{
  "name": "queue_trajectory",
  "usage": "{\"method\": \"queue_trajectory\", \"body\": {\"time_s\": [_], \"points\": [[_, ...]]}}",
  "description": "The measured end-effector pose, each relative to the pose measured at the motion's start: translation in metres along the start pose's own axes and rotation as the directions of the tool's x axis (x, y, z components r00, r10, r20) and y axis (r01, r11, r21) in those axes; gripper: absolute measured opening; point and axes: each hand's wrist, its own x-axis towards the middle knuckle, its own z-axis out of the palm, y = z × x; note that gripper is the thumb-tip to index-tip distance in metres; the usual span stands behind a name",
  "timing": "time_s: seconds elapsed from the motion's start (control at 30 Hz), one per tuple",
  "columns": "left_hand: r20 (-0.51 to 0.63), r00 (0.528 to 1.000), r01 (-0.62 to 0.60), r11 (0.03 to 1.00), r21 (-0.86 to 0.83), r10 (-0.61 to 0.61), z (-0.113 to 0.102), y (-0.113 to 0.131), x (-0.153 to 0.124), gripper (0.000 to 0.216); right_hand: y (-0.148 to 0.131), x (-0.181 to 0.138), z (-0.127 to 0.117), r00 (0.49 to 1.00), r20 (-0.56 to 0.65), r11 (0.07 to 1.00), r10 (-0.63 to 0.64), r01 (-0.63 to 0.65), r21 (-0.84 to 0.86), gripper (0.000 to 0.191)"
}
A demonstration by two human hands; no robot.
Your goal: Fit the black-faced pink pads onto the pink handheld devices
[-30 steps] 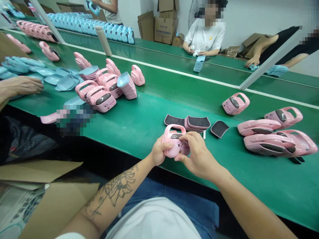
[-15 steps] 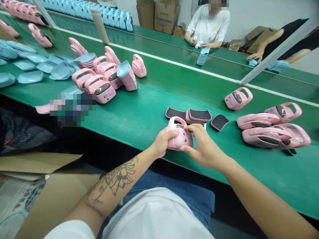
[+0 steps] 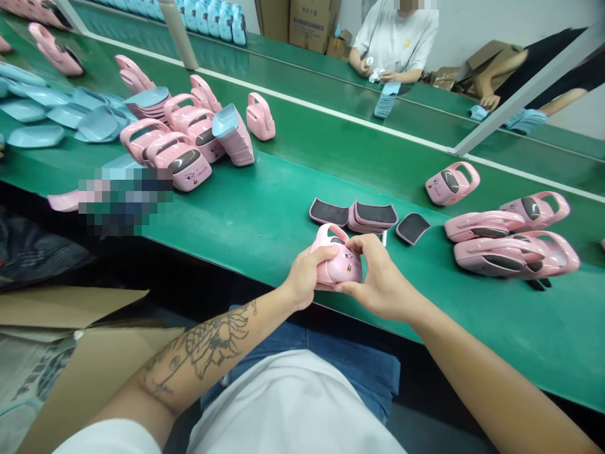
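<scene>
Both hands are clamped on one small pink case (image 3: 341, 263). The left hand (image 3: 302, 277) wraps its left end with the thumb over the top. The right hand (image 3: 378, 284) cups the right end, fingers curled over it. They hold it just above the near edge of the green tabletop (image 3: 265, 221), which runs wide beyond them and out to both sides.

Well off to the left of the left hand, farther out, a cluster of pink cases (image 3: 179, 161) sits beside a spread of blue shells (image 3: 94, 120). Well to the right of the right hand, long pink shells (image 3: 515, 255) lie stacked. Just beyond the hands sits a stack of dark panels (image 3: 373, 216), with one loose panel (image 3: 412, 227) beside it.

Now the held case: its long axis runs left to right between the palms. The loop handle is up at the left hand's side, and the printed face is turned toward the person. Fingers hide both ends and the underside, and the print is too small to read.
</scene>
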Motion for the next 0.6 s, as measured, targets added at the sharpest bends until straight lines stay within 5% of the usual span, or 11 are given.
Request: {"method": "queue_trajectory", "body": {"time_s": [0.37, 0.6], "points": [[0.111, 0.994, -0.018, 0.992, 0.124, 0.004, 0.004, 0.008, 0.0, 0.053, 0.011, -0.005, -0.016, 0.997, 0.071, 0.99, 0.039, -0.048, 0.136, 0.056], [0.005, 1.0, -0.008, 0.998, 0.058, 0.007, 0.011, 0.005, -0.007, 0.047, 0.007, -0.001, -0.008, 1.0, -0.003, 0.999, 0.001, 0.0, 0.037, 0.053]]}}
